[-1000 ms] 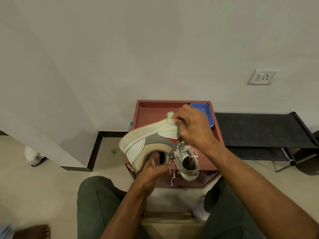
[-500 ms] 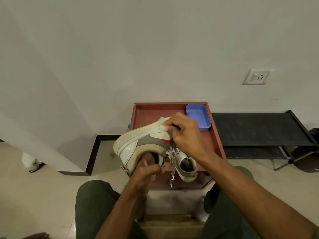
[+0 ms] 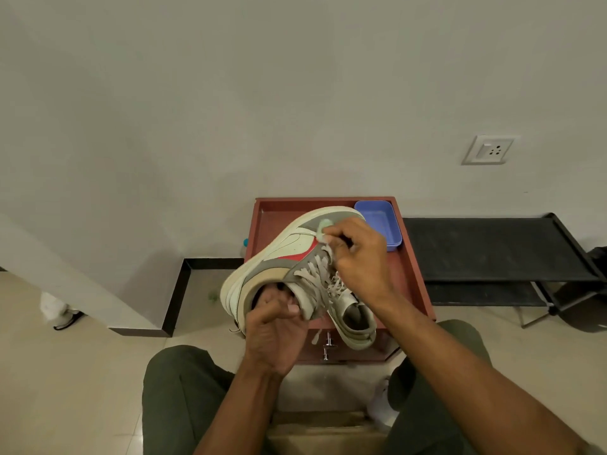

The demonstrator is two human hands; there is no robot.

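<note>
Grips the sneaker (image 3: 282,254) by its collar in the left hand (image 3: 274,333), side turned up for rubbing with the pale cloth (image 3: 324,226) pinched in the right hand (image 3: 359,261).

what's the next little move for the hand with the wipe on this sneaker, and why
Probably drag the pale green wipe a short stroke along the grey toe panel toward the white side. The right hand pinches it against the sneaker near the toe. The left hand grips the collar, holding the shoe steady above the red cabinet.
</note>
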